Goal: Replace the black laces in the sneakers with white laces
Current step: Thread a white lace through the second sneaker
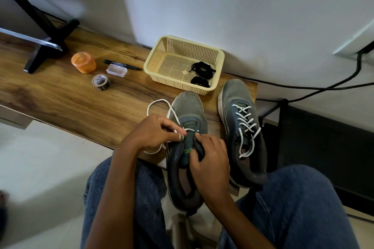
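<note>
A: How far along is this looking?

B: Roughly past the halfway mark, I'm judging; the right sneaker [241, 127], sitting at three o'clock of the hands, is already wearing a white lace crossed through all its eyelets, though the ends are hanging loose and untied; both black laces [202, 74] are lying bundled in the cream basket [162, 50] at twelve o'clock on the bench [81, 103].

A: And the other shoe?

B: The left sneaker [186, 147] is only getting started; the white lace [159, 105] is sitting across the lowest eyelets, with a long loop trailing out toward eleven o'clock; the remaining rows and the tying are still waiting.

A: What are the hands doing?

B: The left hand [155, 133] is pinching the lace between closed fingertips at the eyelets; the right hand [210, 159] is curling its grip round the tongue and collar, steadying the shoe.

A: Any writing?

B: Green lettering is showing on the tongue; half is being covered, so I cannot read it; the tape roll [101, 82] and marker [121, 64] have print too small to tell.
</note>
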`<state>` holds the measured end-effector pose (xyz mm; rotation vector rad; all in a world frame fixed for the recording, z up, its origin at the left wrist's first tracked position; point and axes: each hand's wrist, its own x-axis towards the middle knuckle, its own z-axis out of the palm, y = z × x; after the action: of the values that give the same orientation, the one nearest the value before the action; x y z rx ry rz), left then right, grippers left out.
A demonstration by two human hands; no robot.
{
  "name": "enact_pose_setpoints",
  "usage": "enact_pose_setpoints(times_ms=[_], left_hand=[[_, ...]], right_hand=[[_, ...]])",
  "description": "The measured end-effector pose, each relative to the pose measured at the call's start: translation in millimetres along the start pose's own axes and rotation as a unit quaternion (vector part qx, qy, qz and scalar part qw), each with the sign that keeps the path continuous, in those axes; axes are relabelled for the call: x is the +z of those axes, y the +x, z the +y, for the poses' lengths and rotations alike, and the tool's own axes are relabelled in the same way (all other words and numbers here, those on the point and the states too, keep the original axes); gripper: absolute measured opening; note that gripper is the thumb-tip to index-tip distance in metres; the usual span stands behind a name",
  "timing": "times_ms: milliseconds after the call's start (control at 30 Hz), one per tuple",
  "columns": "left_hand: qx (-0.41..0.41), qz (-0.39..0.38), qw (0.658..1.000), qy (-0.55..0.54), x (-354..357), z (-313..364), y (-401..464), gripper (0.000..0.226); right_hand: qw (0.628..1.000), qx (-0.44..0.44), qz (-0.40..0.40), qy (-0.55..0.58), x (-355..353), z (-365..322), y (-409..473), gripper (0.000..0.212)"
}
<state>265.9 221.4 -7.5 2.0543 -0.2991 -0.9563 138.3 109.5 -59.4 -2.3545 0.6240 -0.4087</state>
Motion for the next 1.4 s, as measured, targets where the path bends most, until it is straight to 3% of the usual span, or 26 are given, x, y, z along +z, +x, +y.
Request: enact_pose_setpoints(times_ms=[100, 233, 367, 467, 667, 867, 1100, 1233, 1400], left_hand=[[-0.016, -0.005, 1.000, -0.002, 0, 0, -3, 0.006], [0.029, 0.069, 0.995, 0.063, 16, 0, 3, 0.013], [0.053, 0.207, 0.943, 0.255, 37, 8, 9, 0.012], [0.071, 0.243, 0.914, 0.318, 48, 14, 11, 0.016], [0.076, 0.238, 0.909, 0.334, 52, 15, 13, 0.011], [0.055, 0.192, 0.927, 0.316, 48, 11, 16, 0.010], [0.019, 0.136, 0.949, 0.283, 42, 8, 15, 0.009], [0.009, 0.113, 0.966, 0.234, 43, 12, 12, 0.011], [-0.005, 0.111, 0.970, 0.215, 43, 12, 13, 0.007]], right_hand=[[1.000, 0.002, -0.003, -0.002, 1, 0, 1, 0.034], [1.000, -0.001, -0.007, -0.007, 1, 1, 1, 0.030], [1.000, 0.000, 0.021, 0.011, 1, 0, 1, 0.024], [0.999, 0.013, 0.028, 0.027, 0, -2, 2, 0.024], [1.000, 0.019, 0.012, 0.021, -3, -2, 5, 0.031], [1.000, 0.016, -0.010, -0.001, 0, -3, 7, 0.033], [0.995, 0.086, -0.031, 0.046, -9, -7, 14, 0.033], [0.989, 0.096, -0.106, -0.030, -17, -12, 23, 0.044], [0.975, 0.045, -0.167, -0.140, -17, -20, 27, 0.055]])
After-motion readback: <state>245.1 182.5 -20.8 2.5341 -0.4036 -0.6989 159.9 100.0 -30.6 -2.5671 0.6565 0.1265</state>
